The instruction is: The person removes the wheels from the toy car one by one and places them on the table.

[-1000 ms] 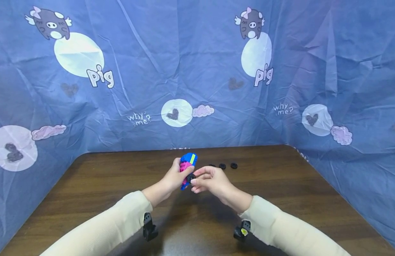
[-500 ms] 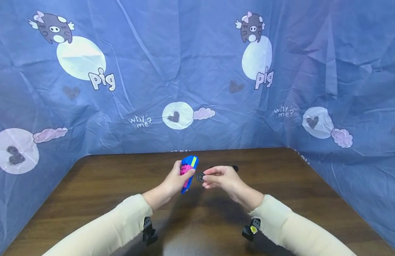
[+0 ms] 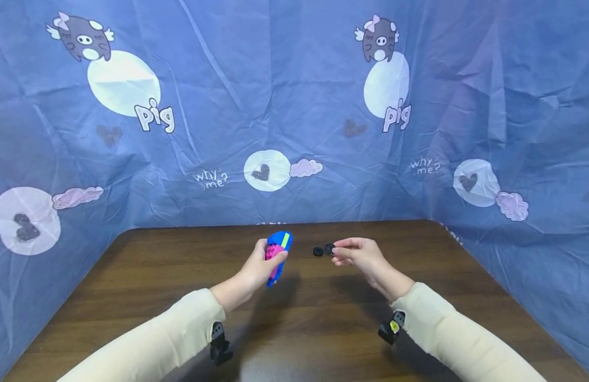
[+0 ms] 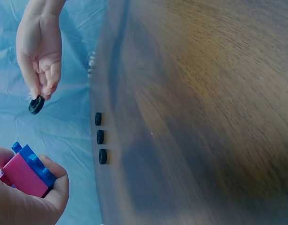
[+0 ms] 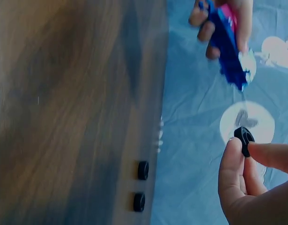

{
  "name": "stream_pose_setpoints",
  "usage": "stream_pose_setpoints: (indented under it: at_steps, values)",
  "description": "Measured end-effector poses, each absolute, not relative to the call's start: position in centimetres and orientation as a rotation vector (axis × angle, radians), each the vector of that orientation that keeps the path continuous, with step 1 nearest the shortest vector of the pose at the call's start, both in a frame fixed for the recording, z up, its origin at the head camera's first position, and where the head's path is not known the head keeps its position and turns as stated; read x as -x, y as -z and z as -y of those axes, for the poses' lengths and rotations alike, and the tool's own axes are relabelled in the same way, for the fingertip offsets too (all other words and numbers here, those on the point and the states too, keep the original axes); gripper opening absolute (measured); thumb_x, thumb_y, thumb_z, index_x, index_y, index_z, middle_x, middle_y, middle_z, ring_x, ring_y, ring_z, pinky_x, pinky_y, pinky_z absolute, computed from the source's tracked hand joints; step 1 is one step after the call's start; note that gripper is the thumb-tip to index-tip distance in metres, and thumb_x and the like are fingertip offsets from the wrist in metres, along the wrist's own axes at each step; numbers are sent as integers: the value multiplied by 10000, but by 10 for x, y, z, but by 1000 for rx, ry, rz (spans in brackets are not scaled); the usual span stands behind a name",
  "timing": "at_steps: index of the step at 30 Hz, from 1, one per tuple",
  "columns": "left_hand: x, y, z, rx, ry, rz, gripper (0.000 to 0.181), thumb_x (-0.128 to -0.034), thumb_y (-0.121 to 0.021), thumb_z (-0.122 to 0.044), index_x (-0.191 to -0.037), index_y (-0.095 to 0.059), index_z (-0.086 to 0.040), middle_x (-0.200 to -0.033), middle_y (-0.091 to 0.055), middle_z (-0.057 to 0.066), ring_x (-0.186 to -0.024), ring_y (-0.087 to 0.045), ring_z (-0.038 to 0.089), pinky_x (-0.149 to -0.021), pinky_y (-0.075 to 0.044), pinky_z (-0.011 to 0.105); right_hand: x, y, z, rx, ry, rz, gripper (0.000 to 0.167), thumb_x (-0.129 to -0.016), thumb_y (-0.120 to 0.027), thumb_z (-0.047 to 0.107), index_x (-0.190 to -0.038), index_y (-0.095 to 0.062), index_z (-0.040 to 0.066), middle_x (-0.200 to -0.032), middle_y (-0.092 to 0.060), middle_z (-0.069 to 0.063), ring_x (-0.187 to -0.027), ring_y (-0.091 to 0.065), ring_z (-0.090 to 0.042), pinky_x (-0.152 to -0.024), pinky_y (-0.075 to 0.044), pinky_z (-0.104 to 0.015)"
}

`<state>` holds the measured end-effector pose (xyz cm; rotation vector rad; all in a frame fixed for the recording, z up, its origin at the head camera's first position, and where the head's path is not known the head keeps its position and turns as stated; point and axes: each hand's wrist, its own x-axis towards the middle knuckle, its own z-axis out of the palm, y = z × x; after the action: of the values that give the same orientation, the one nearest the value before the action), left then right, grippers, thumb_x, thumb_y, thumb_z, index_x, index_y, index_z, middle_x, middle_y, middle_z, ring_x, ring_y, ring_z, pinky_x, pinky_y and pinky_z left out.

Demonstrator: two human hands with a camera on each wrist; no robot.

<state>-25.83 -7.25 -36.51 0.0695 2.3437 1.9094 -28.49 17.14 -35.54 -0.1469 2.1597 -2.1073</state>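
Note:
My left hand [image 3: 257, 266] grips a toy-brick build [image 3: 275, 252] in blue and pink with a yellow-green stripe, thumb across its near face. Blue bricks with knobs [image 4: 37, 165] show on it in the left wrist view. To the right, my right hand [image 3: 368, 258] pinches a small black toy wheel [image 5: 245, 140] between thumb and fingertips. That wheel is held in the air, apart from the build. Three more black wheels [image 4: 100, 137] stand in a row on the table; in the head view one wheel [image 3: 318, 251] shows plainly, the others hidden by the right hand.
The brown wooden table [image 3: 179, 307] ends at a back edge just beyond the wheels. A blue cloth [image 3: 294, 106] printed with pigs and hearts hangs behind and at both sides. A small black camera [image 3: 220, 344] sits on each wrist.
My right hand has drawn the wheel off to the right, away from the build it was against a second ago. The left hand stays nearly in place with the build.

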Motion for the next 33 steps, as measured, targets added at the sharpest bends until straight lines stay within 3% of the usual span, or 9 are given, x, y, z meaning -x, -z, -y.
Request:
stream_pose_setpoints:
  at_steps: [9, 23, 33]
  values:
    - [258, 369, 75, -103, -1929, -2340, 490, -979, -565, -203, -1345, -310, -1, -1108, -505, 200, -769, -541, 210, -630, -524, 343, 302, 354, -188, -29, 2093, -2193, 325, -912, -611, -10, -1185, -541, -173, -779, -695, -7, -659, -678, -72, -717, -571, -226]
    - [258, 373, 74, -145, -1959, -2349, 429, -971, -564, -158, -1298, -346, 14, -1033, -520, 189, -698, -531, 198, -595, -515, 339, 330, 363, -211, -215, 2199, -2191, 351, -906, -603, -31, -1220, -530, -170, -739, -674, 33, -626, -656, -53, -683, -568, -208]
    - [254, 374, 73, -142, -1962, -2322, 428, -971, -570, -163, -1303, -354, -1, -1041, -526, 191, -711, -542, 210, -590, -514, 332, 359, 383, -233, -420, 2271, -2139, 328, -877, -581, -96, -1196, -550, -166, -620, -654, 8, -523, -642, -57, -575, -562, -203]
